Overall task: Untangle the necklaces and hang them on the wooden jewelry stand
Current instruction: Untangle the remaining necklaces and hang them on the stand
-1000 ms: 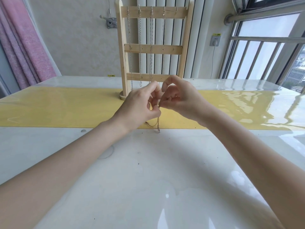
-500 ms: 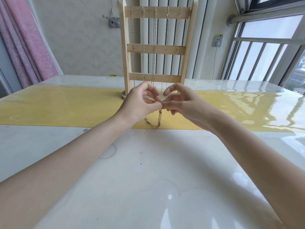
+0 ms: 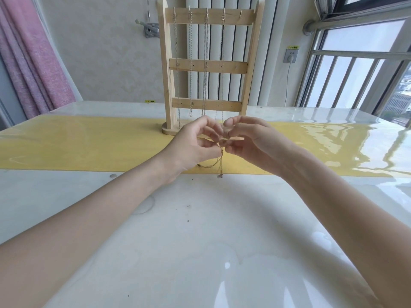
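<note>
Above the glossy white table (image 3: 200, 252), where a smooth yellow runner (image 3: 77, 147) crosses it, both hands meet just in front of the wooden jewelry stand (image 3: 209, 67). The left hand (image 3: 193, 147) and the right hand (image 3: 251, 145) each have thumb and fingertips curled in to pinch a thin gold-toned necklace (image 3: 219, 161) at one shared spot between them. From that pinch the fine chain droops in a slack loop toward the left wrist, and a straighter strand hangs down to a small clasp-like end near the runner's front edge. The stand is pale, unfinished wood: two upright posts on a round foot, joined by three flat crossbars. Four slim silver chains (image 3: 205, 63) hang straight from small hooks on the top bar. A ribbed white radiator (image 3: 224, 41) rises behind, pink textured curtains (image 3: 33, 58) at left.
</note>
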Motion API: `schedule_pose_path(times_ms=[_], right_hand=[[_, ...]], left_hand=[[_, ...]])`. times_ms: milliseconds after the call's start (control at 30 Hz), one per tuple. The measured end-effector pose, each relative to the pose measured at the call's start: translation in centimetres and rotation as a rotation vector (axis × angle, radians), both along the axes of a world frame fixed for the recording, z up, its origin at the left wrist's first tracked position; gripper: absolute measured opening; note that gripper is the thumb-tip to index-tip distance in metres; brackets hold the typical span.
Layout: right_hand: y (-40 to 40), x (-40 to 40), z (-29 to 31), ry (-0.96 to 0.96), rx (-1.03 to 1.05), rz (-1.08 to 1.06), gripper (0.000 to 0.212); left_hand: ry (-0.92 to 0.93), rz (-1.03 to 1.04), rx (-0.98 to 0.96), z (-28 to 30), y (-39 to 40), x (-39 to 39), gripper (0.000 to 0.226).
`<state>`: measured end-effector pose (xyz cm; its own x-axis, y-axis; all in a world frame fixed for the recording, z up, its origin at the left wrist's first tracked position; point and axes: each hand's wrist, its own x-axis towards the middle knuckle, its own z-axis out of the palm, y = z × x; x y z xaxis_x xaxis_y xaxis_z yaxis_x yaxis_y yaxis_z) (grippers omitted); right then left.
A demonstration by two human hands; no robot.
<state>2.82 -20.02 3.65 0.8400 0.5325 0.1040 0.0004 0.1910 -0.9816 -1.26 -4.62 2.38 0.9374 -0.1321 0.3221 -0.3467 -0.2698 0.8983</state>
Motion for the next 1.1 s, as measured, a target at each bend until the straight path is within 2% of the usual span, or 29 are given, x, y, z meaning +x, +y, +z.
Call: schedule_pose_path(times_ms=[167, 300, 433, 700, 800, 967, 1033, 1100], right_hand=[[-0.41, 0.04, 0.34, 0.003, 0.062, -0.021, 0.023], [-0.39, -0.03, 0.37, -0.102, -0.029, -0.057, 0.022], [-0.32, -0.01, 0.27, -0.132, -0.042, -0.078, 0.022], [-0.27, -0.04, 0.28, -0.025, 0.013, -0.101, 0.025], [-0.12, -0.07, 0.12, 0.001, 0.034, -0.083, 0.024], [0.01, -0.02, 0.03, -0.003, 0.031, -0.011, 0.021], [-0.03, -0.06, -0.05, -0.035, -0.016, -0.002, 0.022], [0.02, -0.18, -0.14, -0.074, -0.090, -0.020, 0.023]], left_hand=[[0.111, 0.032, -0.160, -0.24, 0.39, 0.32, 0.023], [0.130, 0.042, -0.060, -0.95, 0.32, 0.53, 0.012], [0.077, 0.089, -0.057, -0.75, -0.02, 0.48, 0.007], [0.165, 0.094, -0.066, -0.52, 0.24, 0.45, 0.021], [0.241, 0.047, -0.144, -0.55, 0.12, 0.45, 0.022], [0.362, -0.001, -0.457, -0.29, -0.01, 0.44, 0.021], [0.341, 0.027, -0.494, -0.25, 0.11, 0.50, 0.023], [0.298, 0.055, -0.438, -0.28, 0.17, 0.48, 0.024]])
